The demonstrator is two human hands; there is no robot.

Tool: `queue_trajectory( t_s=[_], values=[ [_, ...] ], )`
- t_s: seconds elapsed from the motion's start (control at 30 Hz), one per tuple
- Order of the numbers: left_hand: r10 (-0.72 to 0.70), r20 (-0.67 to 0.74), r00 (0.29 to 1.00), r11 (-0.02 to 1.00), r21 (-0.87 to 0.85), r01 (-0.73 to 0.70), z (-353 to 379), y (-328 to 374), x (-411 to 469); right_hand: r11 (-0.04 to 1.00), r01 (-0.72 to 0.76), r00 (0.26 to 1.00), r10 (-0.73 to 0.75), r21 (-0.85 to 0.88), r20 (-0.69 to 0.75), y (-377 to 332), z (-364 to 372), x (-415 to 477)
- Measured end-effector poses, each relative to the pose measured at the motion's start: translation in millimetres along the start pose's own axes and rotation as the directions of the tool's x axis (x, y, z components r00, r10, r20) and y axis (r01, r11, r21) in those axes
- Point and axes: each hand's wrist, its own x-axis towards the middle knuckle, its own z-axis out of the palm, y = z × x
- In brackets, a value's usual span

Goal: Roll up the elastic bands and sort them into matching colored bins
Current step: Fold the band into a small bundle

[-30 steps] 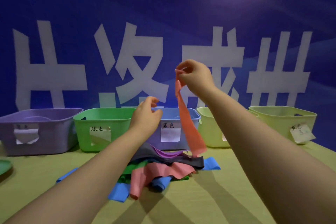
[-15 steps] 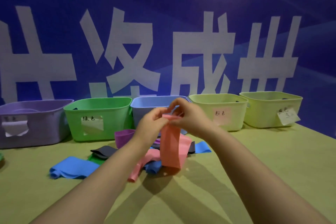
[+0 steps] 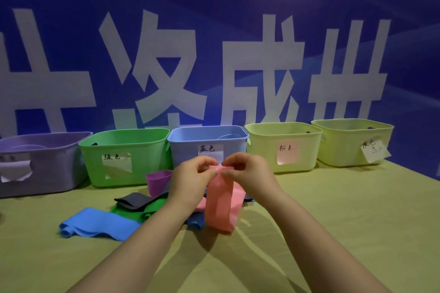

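Pink band pinched at its top edge by both hands

Pink elastic band (image 3: 222,200) hangs doubled from a two-handed pinch, its lower fold reaching down to the table (image 3: 333,233). Fingertips of the left hand (image 3: 190,179) and right hand (image 3: 247,173) are closed on the band's upper edge, thumbs nearly meeting at the centre; whether a first turn of the roll is formed under the fingers cannot be told from this angle.

Behind and left of the hands lies the loose pile: a purple band (image 3: 158,178) standing in a loop, a dark grey band (image 3: 134,201) over a green band (image 3: 152,208), and a blue band (image 3: 97,225) spread flat nearest the viewer's left.

Along the back stand five bins in a row, touching or nearly so: purple bin (image 3: 42,162), green bin (image 3: 123,152), blue bin (image 3: 207,140), then two pale yellow-green bins, the nearer (image 3: 283,145) with a pink label, the farther (image 3: 352,140) with a loose paper tag.
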Motion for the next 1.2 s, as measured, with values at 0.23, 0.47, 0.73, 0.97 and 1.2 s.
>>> queue_trajectory(
  t_s=[0.23,0.47,0.73,0.97,1.2],
  values=[
    [0.071,-0.029,0.997,0.976,0.208,-0.063,3.8,-12.3,-2.4,1.000,0.003,1.000,-0.004,-0.014,-0.008,10.1,12.0,-1.6],
    [0.030,0.069,0.997,0.974,0.221,-0.045,12.9,-29.7,-7.9,1.000,0.022,0.996,-0.021,-0.005,0.087,24.8,22.5,-8.9],
    [-0.055,0.107,0.993,0.990,-0.126,0.069,10.6,-32.4,-8.7,0.994,0.090,0.994,-0.086,-0.055,0.071,23.5,18.0,-11.1],
    [-0.051,0.084,0.995,0.982,-0.180,0.065,7.7,-31.4,-8.9,0.999,0.040,0.999,-0.041,0.023,0.023,19.9,17.5,-11.8],
    [0.103,0.011,0.995,0.991,0.090,-0.104,6.3,-28.4,-15.1,0.999,0.033,0.999,-0.033,0.033,0.000,20.6,19.4,-12.5]
  ],
)
